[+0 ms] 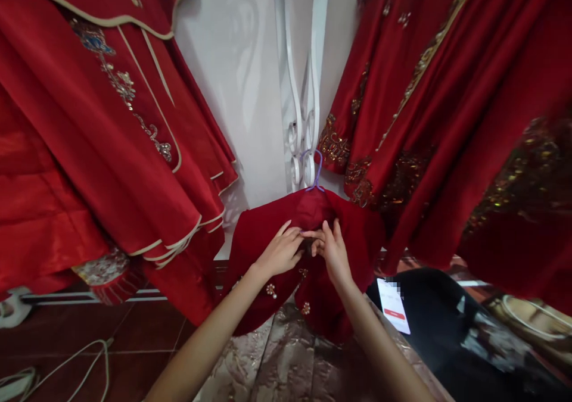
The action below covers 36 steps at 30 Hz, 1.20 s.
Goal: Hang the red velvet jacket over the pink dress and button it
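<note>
A short red cape (259, 229) hangs in front of me on a purple hanger (320, 167), which hooks onto a white scrolled metal stand (308, 122). Jewelled flower ornaments (270, 290) with pearl-like drops sit on its front, and a dark gap shows at the neckline. My left hand (281, 252) is at the left side of the neckline, fingers bent and closed on the fabric edge. Opposite it, my right hand (334, 254) has its fingers curled at the right neck edge. The fingertips of both hands nearly meet; what exactly lies between them is too small to see.
Embroidered red gowns hang at the left (147, 175) and right (447, 152). Below the cape is a shiny brownish surface (286, 360). A lit phone (393, 307) lies at the right by a black object (438, 324). A white cable (106, 360) trails over the tiled floor.
</note>
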Each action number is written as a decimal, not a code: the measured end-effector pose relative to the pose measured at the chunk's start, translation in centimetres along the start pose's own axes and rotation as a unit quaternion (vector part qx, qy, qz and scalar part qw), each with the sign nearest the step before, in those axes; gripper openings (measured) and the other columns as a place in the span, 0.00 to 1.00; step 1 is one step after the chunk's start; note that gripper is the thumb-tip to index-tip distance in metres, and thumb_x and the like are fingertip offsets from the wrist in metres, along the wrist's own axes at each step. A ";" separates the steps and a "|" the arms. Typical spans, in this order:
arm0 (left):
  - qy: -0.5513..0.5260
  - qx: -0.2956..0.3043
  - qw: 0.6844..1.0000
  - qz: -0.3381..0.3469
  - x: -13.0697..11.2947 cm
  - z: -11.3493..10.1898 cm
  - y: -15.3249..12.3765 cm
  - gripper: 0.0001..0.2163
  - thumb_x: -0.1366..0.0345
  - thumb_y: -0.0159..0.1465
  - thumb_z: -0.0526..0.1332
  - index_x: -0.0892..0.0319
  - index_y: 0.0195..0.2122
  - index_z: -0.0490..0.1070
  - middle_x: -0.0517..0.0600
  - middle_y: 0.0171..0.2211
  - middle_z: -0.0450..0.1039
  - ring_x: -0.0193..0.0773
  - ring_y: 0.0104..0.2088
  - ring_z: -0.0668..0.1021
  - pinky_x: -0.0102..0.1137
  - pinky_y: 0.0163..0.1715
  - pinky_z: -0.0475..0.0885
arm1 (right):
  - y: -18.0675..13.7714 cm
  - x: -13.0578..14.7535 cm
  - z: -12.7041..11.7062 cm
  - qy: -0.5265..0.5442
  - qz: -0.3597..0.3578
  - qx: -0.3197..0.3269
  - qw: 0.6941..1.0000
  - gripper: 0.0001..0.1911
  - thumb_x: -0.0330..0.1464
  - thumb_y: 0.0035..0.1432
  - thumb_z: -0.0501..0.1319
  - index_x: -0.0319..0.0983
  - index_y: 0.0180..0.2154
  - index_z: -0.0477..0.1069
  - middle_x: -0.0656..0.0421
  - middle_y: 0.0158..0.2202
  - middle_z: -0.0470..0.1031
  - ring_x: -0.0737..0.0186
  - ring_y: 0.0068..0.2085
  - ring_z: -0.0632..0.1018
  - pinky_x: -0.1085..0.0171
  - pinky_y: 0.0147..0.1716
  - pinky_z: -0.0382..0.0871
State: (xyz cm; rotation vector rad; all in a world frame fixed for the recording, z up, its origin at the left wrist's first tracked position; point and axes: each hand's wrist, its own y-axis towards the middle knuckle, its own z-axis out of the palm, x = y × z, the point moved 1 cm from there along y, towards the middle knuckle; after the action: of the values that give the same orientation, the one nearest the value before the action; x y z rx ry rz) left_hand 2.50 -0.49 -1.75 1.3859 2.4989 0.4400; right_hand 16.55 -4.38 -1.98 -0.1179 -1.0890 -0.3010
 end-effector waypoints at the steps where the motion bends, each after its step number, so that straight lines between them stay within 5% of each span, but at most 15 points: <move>1: 0.001 0.001 1.000 0.003 0.2 0.0 -0.1 0.11 0.69 0.62 0.57 0.61 0.46 0.68 0.55 0.47 0.70 0.41 0.56 0.68 0.45 0.65 0.50 | -0.4 -0.1 0.1 -0.006 0.001 -0.003 1.000 0.44 0.47 0.57 0.58 0.37 0.64 0.37 0.59 0.29 0.80 0.69 0.16 0.69 0.70 0.15 0.64; 5: -0.010 0.000 1.000 0.005 0.4 0.7 0.1 0.12 0.69 0.60 0.58 0.60 0.46 0.69 0.53 0.44 0.71 0.43 0.56 0.67 0.47 0.65 0.50 | -2.3 -0.9 -0.4 -0.039 0.021 -0.014 0.999 0.38 0.53 0.55 0.57 0.36 0.57 0.48 0.53 0.31 0.81 0.69 0.13 0.68 0.70 0.11 0.60; 9: -0.003 -0.008 1.000 -0.001 -0.1 1.6 0.5 0.16 0.69 0.59 0.59 0.58 0.50 0.68 0.52 0.43 0.72 0.44 0.56 0.66 0.48 0.65 0.49 | -3.8 -1.4 -1.7 -0.086 0.007 -0.022 0.996 0.42 0.53 0.56 0.56 0.41 0.61 0.39 0.56 0.35 0.80 0.68 0.13 0.68 0.67 0.11 0.62; 12: 0.016 -0.035 0.999 -0.017 -1.0 2.0 0.6 0.13 0.68 0.60 0.58 0.58 0.47 0.70 0.51 0.41 0.72 0.44 0.55 0.67 0.49 0.64 0.49 | -3.7 -1.1 -3.6 -0.172 -0.061 -0.027 0.983 0.39 0.50 0.58 0.56 0.42 0.62 0.41 0.51 0.45 0.76 0.62 0.26 0.77 0.63 0.20 0.71; 14: 0.037 -0.087 0.994 -0.058 -1.7 2.1 0.5 0.10 0.68 0.62 0.55 0.57 0.44 0.71 0.50 0.39 0.73 0.43 0.51 0.71 0.53 0.64 0.47 | -3.3 -0.3 -5.3 -0.260 -0.132 -0.052 0.955 0.36 0.49 0.58 0.57 0.41 0.61 0.48 0.46 0.52 0.69 0.55 0.42 0.77 0.58 0.34 0.75; 17: 0.072 -0.181 0.973 -0.127 -2.9 2.4 0.1 0.09 0.68 0.64 0.52 0.57 0.39 0.72 0.50 0.36 0.72 0.40 0.41 0.74 0.59 0.62 0.42 | -2.6 1.1 -7.4 -0.395 -0.214 -0.101 0.887 0.35 0.48 0.59 0.56 0.36 0.61 0.52 0.41 0.59 0.60 0.46 0.58 0.66 0.48 0.53 0.65; 22: 0.123 -0.209 0.958 -0.154 -3.3 3.6 -0.9 0.13 0.71 0.61 0.54 0.59 0.47 0.69 0.59 0.49 0.67 0.48 0.52 0.71 0.57 0.62 0.45 | -1.9 2.7 -9.5 -0.503 -0.252 -0.060 0.824 0.38 0.45 0.59 0.55 0.34 0.64 0.48 0.41 0.62 0.58 0.44 0.63 0.60 0.46 0.58 0.57; 27: 0.134 -0.268 0.919 -0.257 -0.6 2.1 -2.9 0.29 0.79 0.56 0.52 0.59 0.60 0.56 0.63 0.59 0.55 0.52 0.62 0.60 0.60 0.62 0.44 | -0.4 3.2 -11.2 -0.566 -0.248 -0.018 0.786 0.37 0.46 0.57 0.57 0.32 0.62 0.54 0.41 0.60 0.62 0.43 0.60 0.65 0.48 0.56 0.61; 31: 0.101 -0.294 0.896 -0.318 2.8 -1.8 -4.2 0.36 0.81 0.51 0.53 0.57 0.62 0.53 0.60 0.64 0.49 0.50 0.62 0.61 0.45 0.58 0.63 | 1.1 4.5 -11.9 -0.591 -0.275 -0.028 0.758 0.35 0.45 0.57 0.57 0.30 0.60 0.57 0.39 0.56 0.67 0.42 0.57 0.69 0.49 0.53 0.65; 36: 0.093 -0.157 0.907 -0.380 7.5 -5.0 -3.6 0.24 0.76 0.54 0.53 0.52 0.52 0.69 0.54 0.46 0.75 0.51 0.46 0.76 0.39 0.43 0.71 | 3.8 5.2 -12.3 -0.659 -0.247 -0.052 0.708 0.32 0.43 0.55 0.58 0.29 0.56 0.61 0.37 0.48 0.71 0.39 0.50 0.74 0.50 0.46 0.68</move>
State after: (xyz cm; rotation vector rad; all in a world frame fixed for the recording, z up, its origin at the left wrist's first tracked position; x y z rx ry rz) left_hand -5.97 3.40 0.97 0.2059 2.6958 0.7635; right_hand 30.46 -4.68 -2.83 -0.1385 -2.5653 -0.8291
